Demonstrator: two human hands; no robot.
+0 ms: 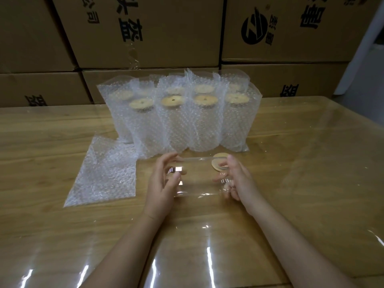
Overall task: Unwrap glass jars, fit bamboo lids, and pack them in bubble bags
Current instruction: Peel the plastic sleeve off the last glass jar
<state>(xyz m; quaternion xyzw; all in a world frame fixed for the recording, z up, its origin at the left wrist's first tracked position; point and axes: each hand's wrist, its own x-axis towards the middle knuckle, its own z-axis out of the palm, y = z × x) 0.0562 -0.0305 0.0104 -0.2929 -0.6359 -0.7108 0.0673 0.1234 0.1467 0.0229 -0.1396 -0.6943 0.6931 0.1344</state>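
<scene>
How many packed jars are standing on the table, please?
9 packed jars: four in the front row, five behind them; the back row is blurry, so others may be hidden.

Black Chinese print is recorded on the stacked brown cardboard cartons, and all of it stands upside down. On the upper middle carton (pixel 166 42) the small characters "公司" (pixel 92 13) are read. Beside them a column of large characters (pixel 131 23) is printed, one of which is taken as "益". On the upper right carton (pixel 291 46) a round black logo (pixel 254 29) is printed, with small characters beside it too blurred to be read, and a large character (pixel 309 16) is cut by the top edge. On the lower left carton (pixel 41 86) and the lower right carton (pixel 259 80) one cropped character each is seen, neither legible.
</scene>
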